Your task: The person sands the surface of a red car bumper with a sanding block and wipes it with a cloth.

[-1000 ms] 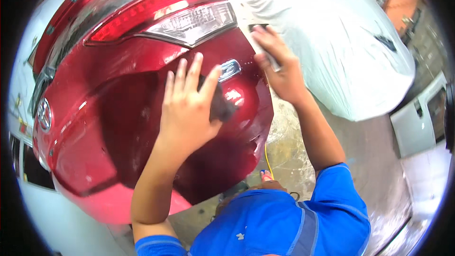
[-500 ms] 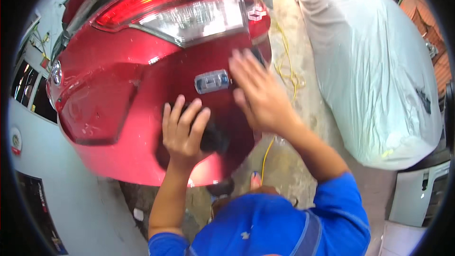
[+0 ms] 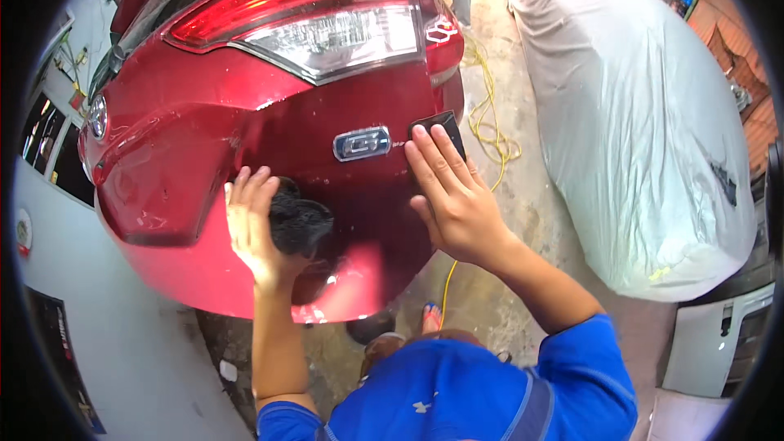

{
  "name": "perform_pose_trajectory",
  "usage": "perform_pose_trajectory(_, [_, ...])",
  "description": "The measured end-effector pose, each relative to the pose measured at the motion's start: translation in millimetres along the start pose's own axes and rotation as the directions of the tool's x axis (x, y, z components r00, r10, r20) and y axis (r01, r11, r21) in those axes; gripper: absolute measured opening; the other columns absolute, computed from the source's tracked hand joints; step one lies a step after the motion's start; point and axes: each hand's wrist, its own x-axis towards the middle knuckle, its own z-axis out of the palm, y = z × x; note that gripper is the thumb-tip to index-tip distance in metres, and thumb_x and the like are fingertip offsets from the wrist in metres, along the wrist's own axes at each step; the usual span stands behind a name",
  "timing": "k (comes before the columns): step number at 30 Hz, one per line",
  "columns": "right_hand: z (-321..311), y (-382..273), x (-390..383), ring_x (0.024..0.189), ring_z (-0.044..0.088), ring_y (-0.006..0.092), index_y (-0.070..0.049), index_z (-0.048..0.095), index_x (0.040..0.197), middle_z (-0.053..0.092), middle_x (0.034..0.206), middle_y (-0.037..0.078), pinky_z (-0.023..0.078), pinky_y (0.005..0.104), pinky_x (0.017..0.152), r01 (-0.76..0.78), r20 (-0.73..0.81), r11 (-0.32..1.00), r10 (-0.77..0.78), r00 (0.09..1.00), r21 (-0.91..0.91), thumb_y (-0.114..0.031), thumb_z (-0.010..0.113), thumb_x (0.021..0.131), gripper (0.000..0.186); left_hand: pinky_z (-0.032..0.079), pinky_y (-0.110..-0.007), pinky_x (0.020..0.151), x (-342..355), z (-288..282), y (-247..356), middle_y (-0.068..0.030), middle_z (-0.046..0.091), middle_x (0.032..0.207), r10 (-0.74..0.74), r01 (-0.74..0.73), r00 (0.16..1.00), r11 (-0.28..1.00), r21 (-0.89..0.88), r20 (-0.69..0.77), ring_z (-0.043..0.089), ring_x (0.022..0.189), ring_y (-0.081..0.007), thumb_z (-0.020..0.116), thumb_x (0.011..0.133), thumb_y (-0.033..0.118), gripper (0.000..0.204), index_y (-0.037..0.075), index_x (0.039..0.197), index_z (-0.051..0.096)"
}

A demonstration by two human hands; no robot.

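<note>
My right hand (image 3: 457, 200) lies flat at the side of a glossy red car bumper (image 3: 175, 265). Its outstretched fingers press a black sheet (image 3: 447, 124), which looks like sandpaper; part of it is hidden beneath them. Just left of these fingertips, a small rounded badge-like piece (image 3: 362, 144) with a pale rim and dark middle shows on the panel. My left hand (image 3: 255, 224) is open, fingers extended and together, at the lower part of the bumper; whether it touches the paint I cannot tell. A dark reflection shows beside it.
A red and clear tail light (image 3: 327, 28) sits above the hands. A covered vehicle (image 3: 621, 139) stands to the right. Along the concrete floor between them runs a yellow cord (image 3: 492, 114). Loose pale panels (image 3: 706, 343) rest at lower right, and a pale wall (image 3: 131, 351) is at left.
My right hand has moved down a little along the panel with the black sheet. My left hand has shifted left and its fingers have closed together from a spread.
</note>
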Motion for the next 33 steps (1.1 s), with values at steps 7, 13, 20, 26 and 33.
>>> perform_pose_trajectory(7, [0.0, 13.2, 71.4, 0.153, 0.043, 0.0428, 0.008, 0.052, 0.149, 0.049, 0.16, 0.027, 0.03, 0.0523, 0.128, -0.013, -0.007, 1.0, 0.013, 1.0, 0.003, -0.028, 0.051, 0.11, 0.053, 0.056, -0.048, 0.106, 20.5, 12.0, -27.9, -0.0203, 0.072, 0.128, -0.105, 0.072, 0.98, 0.979, -0.192, -0.167, 0.071, 0.119, -0.0387, 0.082, 0.079, 0.019, 0.057, 0.001, 0.13, 0.065])
perform_pose_trajectory(13, [-5.1, 14.5, 138.7, 0.159, 0.034, 0.0345, -0.001, 0.048, 0.157, 0.042, 0.169, 0.015, 0.032, 0.0491, 0.129, 0.512, 0.309, 0.831, -0.556, 0.771, 0.217, -0.026, 0.047, 0.112, 0.052, 0.058, -0.044, 0.102, 11.3, 4.7, -43.6, -0.0199, 0.072, 0.127, -0.045, 0.017, 0.986, 0.984, -0.175, -0.158, 0.072, 0.114, -0.0373, 0.084, 0.081, 0.021, 0.058, 0.0, 0.131, 0.065])
perform_pose_trajectory(20, [-65.8, 50.1, 133.0, 0.163, 0.022, 0.0349, -0.004, 0.034, 0.166, 0.029, 0.176, 0.014, 0.027, 0.0514, 0.132, 0.488, 0.62, 0.872, -0.41, 0.67, 0.049, -0.012, 0.061, 0.099, 0.073, 0.057, -0.042, 0.099, -49.2, -11.1, -70.5, -0.0198, 0.069, 0.129, -0.27, 0.219, 0.933, 0.951, -0.22, -0.236, 0.07, 0.114, -0.033, 0.084, 0.081, 0.021, 0.062, -0.002, 0.134, 0.063])
perform_pose_trajectory(26, [-45.3, 47.8, 144.9, 0.164, 0.022, 0.0354, -0.003, 0.034, 0.166, 0.028, 0.176, 0.015, 0.025, 0.0517, 0.133, 0.489, 0.589, 0.851, -0.498, 0.636, 0.191, -0.013, 0.058, 0.1, 0.071, 0.055, -0.045, 0.101, -83.3, -32.3, -89.8, -0.021, 0.067, 0.131, -0.284, 0.246, 0.927, 0.954, -0.174, -0.247, 0.068, 0.114, -0.0339, 0.082, 0.083, 0.054, 0.082, -0.002, 0.138, 0.06])
perform_pose_trajectory(33, [-33.9, 55.3, 153.7, 0.163, 0.025, 0.034, -0.007, 0.037, 0.166, 0.03, 0.175, 0.014, 0.026, 0.0503, 0.132, 0.594, 0.483, 0.77, -0.622, 0.617, 0.233, -0.023, 0.054, 0.107, 0.062, 0.054, -0.044, 0.102, -73.4, -26.6, -81.9, -0.019, 0.067, 0.128, -0.349, 0.319, 0.907, 0.934, -0.159, -0.234, 0.067, 0.114, -0.031, 0.081, 0.084, 0.052, 0.078, -0.003, 0.136, 0.062])
